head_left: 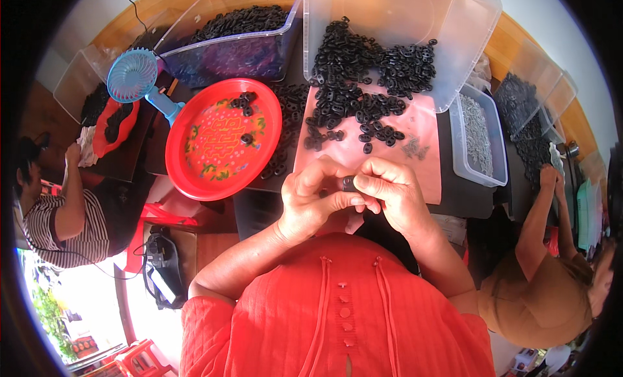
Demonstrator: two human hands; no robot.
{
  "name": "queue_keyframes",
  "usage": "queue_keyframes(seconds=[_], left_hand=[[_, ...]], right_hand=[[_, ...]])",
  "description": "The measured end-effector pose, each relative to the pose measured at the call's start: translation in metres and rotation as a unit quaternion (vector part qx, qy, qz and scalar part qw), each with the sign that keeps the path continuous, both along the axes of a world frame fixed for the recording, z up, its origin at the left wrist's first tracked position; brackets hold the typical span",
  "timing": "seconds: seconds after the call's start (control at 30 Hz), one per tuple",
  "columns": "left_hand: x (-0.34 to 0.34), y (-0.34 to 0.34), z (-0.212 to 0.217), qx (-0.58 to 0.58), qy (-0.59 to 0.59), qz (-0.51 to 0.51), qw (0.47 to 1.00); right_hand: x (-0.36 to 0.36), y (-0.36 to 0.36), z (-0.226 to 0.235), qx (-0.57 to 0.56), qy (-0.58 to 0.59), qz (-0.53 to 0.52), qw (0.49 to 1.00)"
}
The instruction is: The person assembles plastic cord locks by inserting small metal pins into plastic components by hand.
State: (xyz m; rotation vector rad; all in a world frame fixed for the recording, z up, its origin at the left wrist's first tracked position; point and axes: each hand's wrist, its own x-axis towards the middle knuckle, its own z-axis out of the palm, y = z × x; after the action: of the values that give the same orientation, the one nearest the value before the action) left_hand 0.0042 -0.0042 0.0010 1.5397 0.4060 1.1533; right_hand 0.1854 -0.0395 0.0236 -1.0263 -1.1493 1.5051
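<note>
Between the fingertips of my left hand and my right hand is a small black plastic part, pinched from both sides just in front of my chest. Both hands are closed on it; its finer shape is mostly hidden by the fingers. Ahead of them, a heap of black two-holed plastic parts spills from a clear tipped bin onto a pink sheet. Several small metal pins lie loose on that sheet. Left of my hands, a red patterned tray holds a few black parts.
A clear tub of metal pins stands on the right. Behind the tray is a clear bin full of black parts. A blue handheld fan leans at the tray's edge. One person works at left, another at right.
</note>
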Motion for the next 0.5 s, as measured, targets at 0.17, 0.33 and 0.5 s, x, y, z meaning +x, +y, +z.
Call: queue_keyframes(seconds=[0.17, 0.33, 0.5], left_hand=[[-0.002, 0.001, -0.008, 0.065, -0.012, 0.032, 0.997], [-0.001, -0.003, -0.009, 0.036, -0.024, 0.018, 0.999], [-0.002, -0.005, -0.007, -0.015, -0.05, -0.024, 0.998]], right_hand=[[-0.002, 0.0, -0.002, -0.055, 0.051, 0.017, 0.997], [-0.007, -0.003, -0.006, -0.112, 0.151, 0.015, 0.982], [-0.007, -0.003, -0.006, -0.124, 0.16, 0.028, 0.979]])
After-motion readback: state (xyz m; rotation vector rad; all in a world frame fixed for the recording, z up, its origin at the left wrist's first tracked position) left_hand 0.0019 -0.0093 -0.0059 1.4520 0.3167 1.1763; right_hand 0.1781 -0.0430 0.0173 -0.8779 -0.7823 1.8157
